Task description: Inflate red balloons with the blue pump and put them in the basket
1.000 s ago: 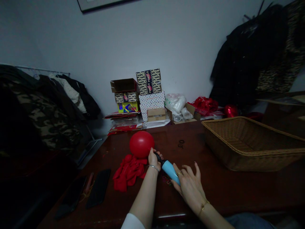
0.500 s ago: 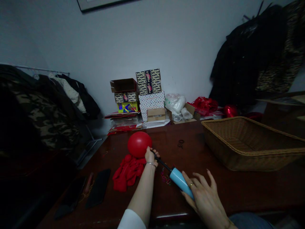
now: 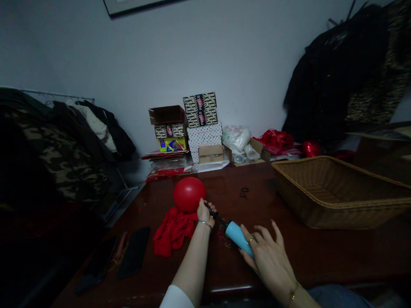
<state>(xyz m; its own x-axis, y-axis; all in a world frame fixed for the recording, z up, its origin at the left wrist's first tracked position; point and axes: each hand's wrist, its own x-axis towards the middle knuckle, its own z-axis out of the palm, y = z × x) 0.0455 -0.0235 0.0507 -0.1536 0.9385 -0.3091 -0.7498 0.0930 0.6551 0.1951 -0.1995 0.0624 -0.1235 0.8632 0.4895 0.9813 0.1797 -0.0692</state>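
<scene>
An inflated red balloon [image 3: 189, 194] sits over the dark wooden table, its neck at the nozzle end of a hand balloon pump [image 3: 238, 236]. My left hand [image 3: 204, 213] is closed around the balloon's neck and the pump's black nozzle end. The fingers hide the join itself. On the pump's light blue part lies my right hand [image 3: 268, 252], thumb below and index finger along it, other fingers partly raised. Under the balloon, beside my left wrist, is a heap of red cloth-like material [image 3: 173, 231]. Small coloured bands [image 3: 224, 237] lie beneath the pump.
A wicker basket [image 3: 321, 214] stands on the right of the table [image 3: 257, 188]. Black loops [image 3: 244, 192] lie mid-table. Two dark flat objects, one a black slab [image 3: 134, 252], are at left. Stacked boxes [image 3: 204, 139] and a plastic bag [image 3: 236, 137] line the wall.
My right hand and the pump's blue part have moved up and left towards my left hand, so less black shaft shows. The balloon and left hand have shifted slightly right in view.
</scene>
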